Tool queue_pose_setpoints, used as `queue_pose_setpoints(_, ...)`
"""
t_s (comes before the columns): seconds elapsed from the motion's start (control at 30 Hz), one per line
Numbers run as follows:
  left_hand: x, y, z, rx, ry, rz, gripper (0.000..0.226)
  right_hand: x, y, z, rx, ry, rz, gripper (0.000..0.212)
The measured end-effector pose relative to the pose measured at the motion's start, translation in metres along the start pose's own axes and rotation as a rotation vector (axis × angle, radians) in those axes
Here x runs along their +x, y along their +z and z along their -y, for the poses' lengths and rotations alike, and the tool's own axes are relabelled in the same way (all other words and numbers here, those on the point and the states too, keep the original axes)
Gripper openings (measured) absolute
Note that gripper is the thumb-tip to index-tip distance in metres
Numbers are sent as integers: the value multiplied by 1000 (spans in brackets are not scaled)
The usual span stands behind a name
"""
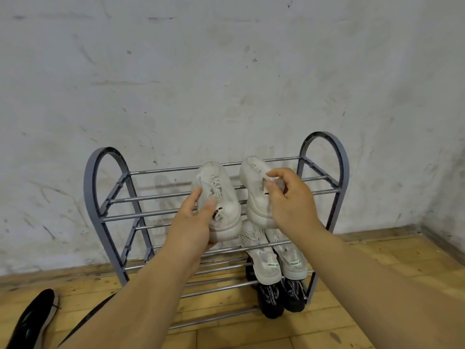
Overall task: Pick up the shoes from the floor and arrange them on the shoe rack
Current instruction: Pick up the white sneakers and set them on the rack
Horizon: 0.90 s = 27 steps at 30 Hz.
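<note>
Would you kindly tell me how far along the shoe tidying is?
Done: black sneakers sit on the grey metal shoe rack's bottom tier, pale grey sneakers on the middle. In hand: the left hand grips one white lace-up sneaker and the right hand pinches the second white sneaker at the top tier. Left: a glossy black flat shoe on the wooden floor, perhaps another behind the arm.

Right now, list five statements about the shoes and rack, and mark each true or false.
1. The left hand holds the left white sneaker at the shoe rack's top tier. True.
2. The right hand is empty. False: it grips the right white sneaker.
3. Black sneakers sit on the bottom tier. True.
4. The middle tier is bare. False: a pale pair rests there.
5. A black flat lies on the floor. True.
</note>
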<state>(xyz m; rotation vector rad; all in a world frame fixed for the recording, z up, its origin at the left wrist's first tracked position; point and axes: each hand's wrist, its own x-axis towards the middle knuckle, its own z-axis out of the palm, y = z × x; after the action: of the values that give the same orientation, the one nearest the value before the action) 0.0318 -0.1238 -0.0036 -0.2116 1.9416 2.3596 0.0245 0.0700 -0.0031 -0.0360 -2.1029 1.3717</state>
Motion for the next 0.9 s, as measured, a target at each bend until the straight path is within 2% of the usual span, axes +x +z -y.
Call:
queue_pose_setpoints(0.2, 8, -7, 2, -91, -98, 168, 63, 7, 9, -8, 25, 153, -90, 17)
queue_pose_setpoints(0.3, 9, -8, 4, -105, -118, 232, 70, 5, 8, -9, 26, 309, -118, 21)
queue_pose_setpoints(0.4, 11, -7, 4, -114, -115, 247, 74, 2, 2, -9, 234, 557, -3, 27)
queue_pose_setpoints(0.47, 10, -6, 3, -117, -106, 250, 75, 0, -3, -6, 404, 657, 115, 24)
queue_pose_setpoints(0.7, 1, -15, -7, -58, -57, 283, 75, -3, -37, -10, 572, 657, 276, 43)
queue_pose_setpoints(0.9, -23, -38, -16, 137, -13, 403, 70, -8, -86, -20, 533, 671, 510, 51)
